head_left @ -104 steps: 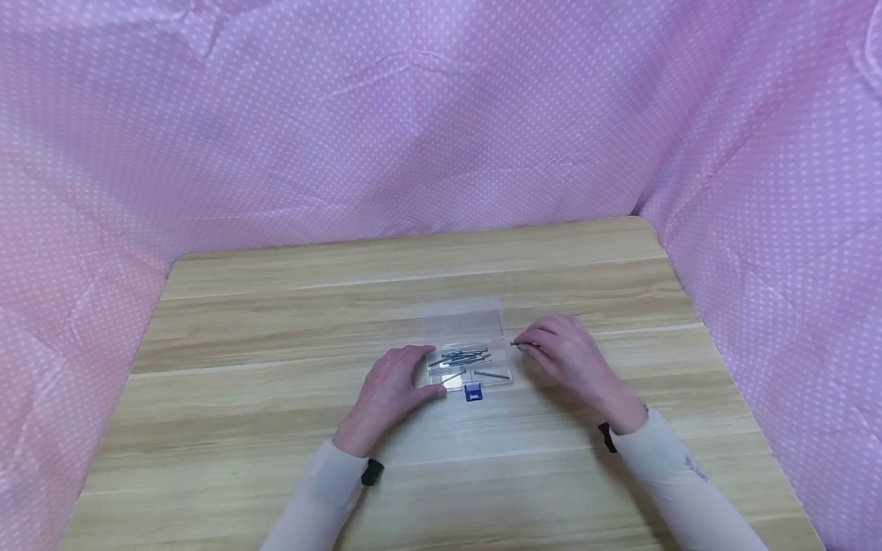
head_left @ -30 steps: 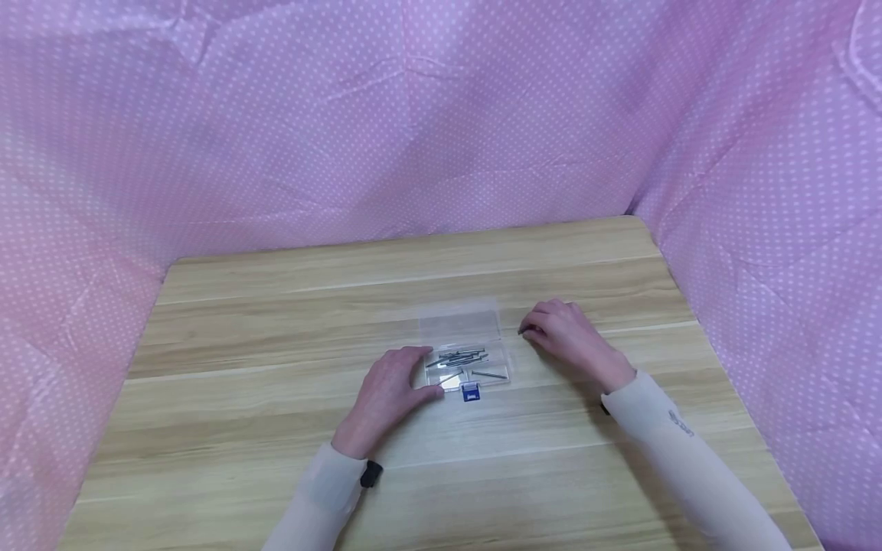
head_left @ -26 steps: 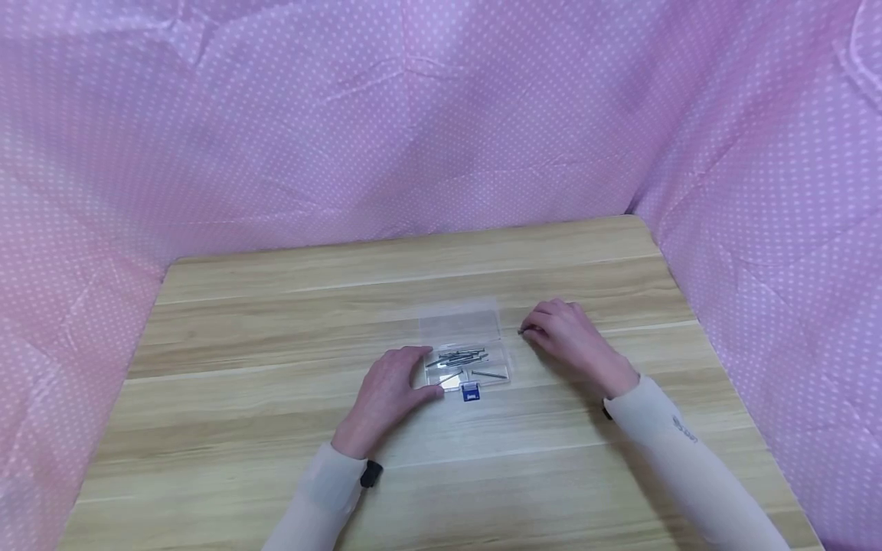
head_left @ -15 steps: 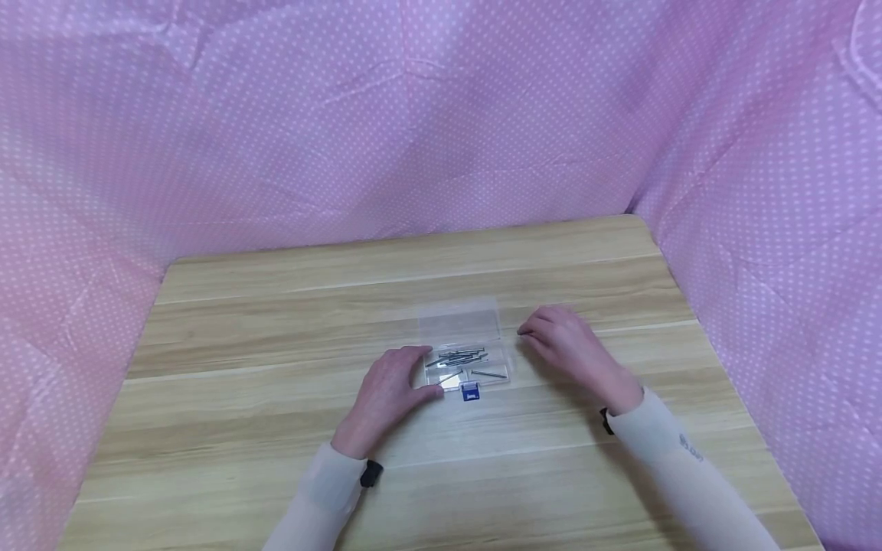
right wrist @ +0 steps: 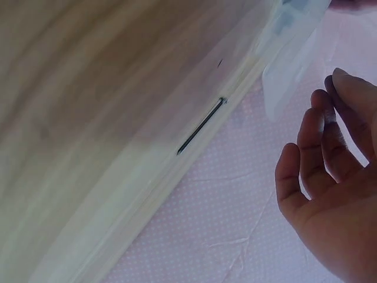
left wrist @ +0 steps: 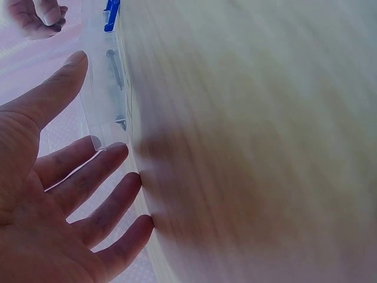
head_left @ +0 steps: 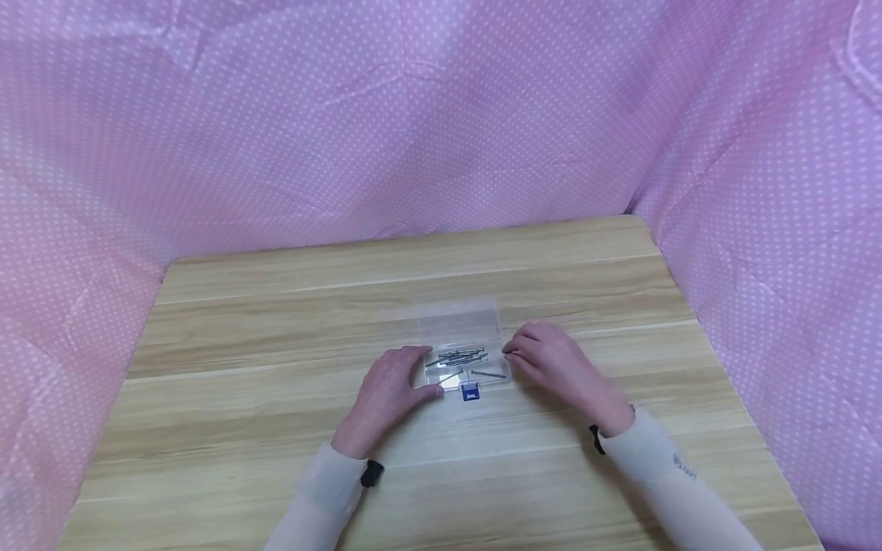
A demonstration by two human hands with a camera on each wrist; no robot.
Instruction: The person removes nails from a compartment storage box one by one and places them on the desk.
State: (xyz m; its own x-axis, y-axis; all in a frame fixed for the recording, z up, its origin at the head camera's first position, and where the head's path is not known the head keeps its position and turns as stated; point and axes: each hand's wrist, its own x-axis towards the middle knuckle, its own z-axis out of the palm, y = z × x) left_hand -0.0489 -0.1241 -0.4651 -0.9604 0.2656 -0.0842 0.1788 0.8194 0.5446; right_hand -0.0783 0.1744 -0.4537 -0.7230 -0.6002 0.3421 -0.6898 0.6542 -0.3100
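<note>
A clear plastic box (head_left: 507, 366) lies with its lid (head_left: 459, 325) folded back and its blue clasp (head_left: 471, 392) at the front. Inside, several metal nails (head_left: 463, 357) are heaped in the rear part, and two nails (head_left: 489, 374) lie in front. My left hand (head_left: 387, 390) holds the box's left end between thumb and fingers. Beside the right end hovers my right hand (head_left: 558, 367), thumb and index tips together, fingers loosely bent; the right wrist view shows no nail in them. A single nail (right wrist: 201, 127) lies on the table there, hidden in the head view.
The box rests on a wood-grain table (head_left: 289, 321) with rounded far corners. Pink polka-dot cloth (head_left: 413, 138) hangs behind it and along both sides.
At 3.5 s ago my right hand pinched a nail beside the box. It moved right and away, then returned to the box's right end. Left hand and box contents look unchanged.
</note>
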